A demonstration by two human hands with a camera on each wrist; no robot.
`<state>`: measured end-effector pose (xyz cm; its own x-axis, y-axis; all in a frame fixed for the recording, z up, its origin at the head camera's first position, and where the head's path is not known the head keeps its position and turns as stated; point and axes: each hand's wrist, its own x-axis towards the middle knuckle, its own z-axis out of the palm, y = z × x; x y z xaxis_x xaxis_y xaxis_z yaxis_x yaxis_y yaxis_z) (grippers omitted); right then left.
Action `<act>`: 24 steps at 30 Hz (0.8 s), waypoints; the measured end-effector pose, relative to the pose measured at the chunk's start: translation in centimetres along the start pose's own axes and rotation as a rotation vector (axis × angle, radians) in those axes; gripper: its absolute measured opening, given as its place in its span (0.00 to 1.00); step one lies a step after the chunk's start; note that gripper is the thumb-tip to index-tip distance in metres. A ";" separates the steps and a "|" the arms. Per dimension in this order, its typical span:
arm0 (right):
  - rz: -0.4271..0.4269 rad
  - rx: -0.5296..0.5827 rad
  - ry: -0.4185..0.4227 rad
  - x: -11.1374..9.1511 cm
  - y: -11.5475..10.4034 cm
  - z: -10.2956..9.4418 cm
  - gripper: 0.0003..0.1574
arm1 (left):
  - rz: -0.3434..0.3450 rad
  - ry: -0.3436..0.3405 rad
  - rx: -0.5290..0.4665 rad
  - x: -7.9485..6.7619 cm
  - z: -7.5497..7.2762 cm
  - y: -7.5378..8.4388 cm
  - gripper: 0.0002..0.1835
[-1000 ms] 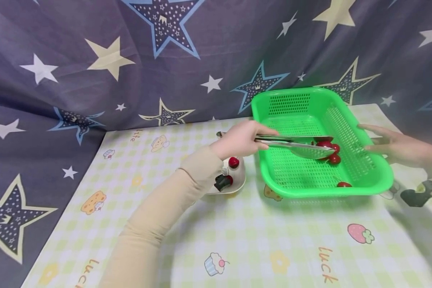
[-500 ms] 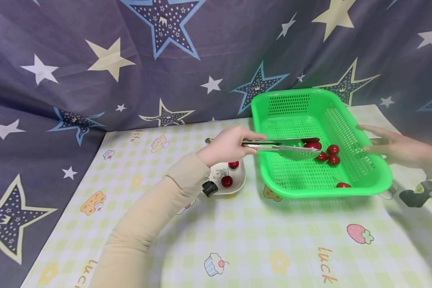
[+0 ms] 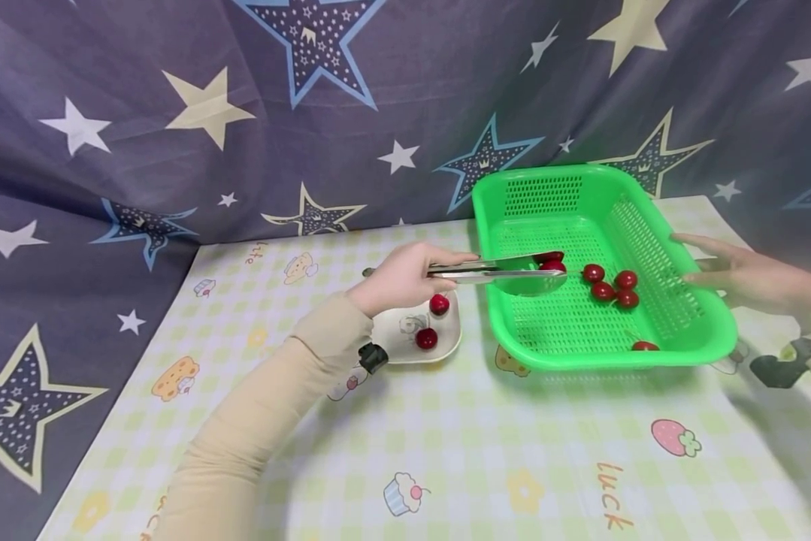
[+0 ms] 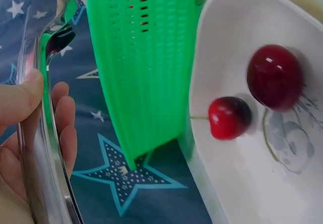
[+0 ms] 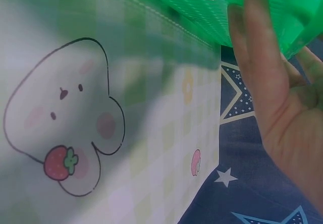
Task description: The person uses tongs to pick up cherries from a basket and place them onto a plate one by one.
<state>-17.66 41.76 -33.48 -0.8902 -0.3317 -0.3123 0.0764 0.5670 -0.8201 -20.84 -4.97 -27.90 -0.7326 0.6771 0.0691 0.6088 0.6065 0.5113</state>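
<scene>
My left hand point(image 3: 398, 279) grips metal tongs point(image 3: 462, 275) along their arms. At the tongs' tips a red cherry point(image 3: 552, 266) is pinched, over the left half of a green plastic basket point(image 3: 520, 359). Several cherries point(image 3: 603, 291) lie on the basket floor toward its right side, and another cherry point(image 3: 645, 346) sits near the front wall. My right hand point(image 3: 750, 276) touches the basket's right side with extended fingers. Below the left hand stands a white dish point(image 4: 227, 12) holding two cherries, one larger point(image 4: 275, 77) and one smaller point(image 4: 229, 118). The left forearm hides part of the dish.
A checked tablecloth point(image 3: 473, 443) with printed cartoon figures covers the table. Behind it hangs a dark curtain point(image 3: 405, 90) with stars. The dish stands left of the basket, with a narrow gap between them. A black strap piece point(image 3: 373, 358) shows at the left wrist.
The left hand has drawn the tongs leftward, carrying a cherry away from the others in the basket. More of the white dish now shows. My right hand stays at the basket's side.
</scene>
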 end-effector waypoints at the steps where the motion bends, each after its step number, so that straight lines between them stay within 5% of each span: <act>1: -0.002 -0.001 0.001 0.0 0.0 0.0 0.49 | -0.002 0.001 -0.003 -0.1 0.0 -0.2 0.27; 24: 0.014 -0.041 0.018 -0.1 -0.3 0.1 0.48 | -0.150 0.091 -0.126 -5.5 -1.9 -5.5 0.24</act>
<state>-17.57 41.57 -33.26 -0.8972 -0.3100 -0.3146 0.0709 0.6020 -0.7954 -20.70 -12.79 -29.48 -0.8401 0.5392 0.0586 0.4525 0.6371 0.6240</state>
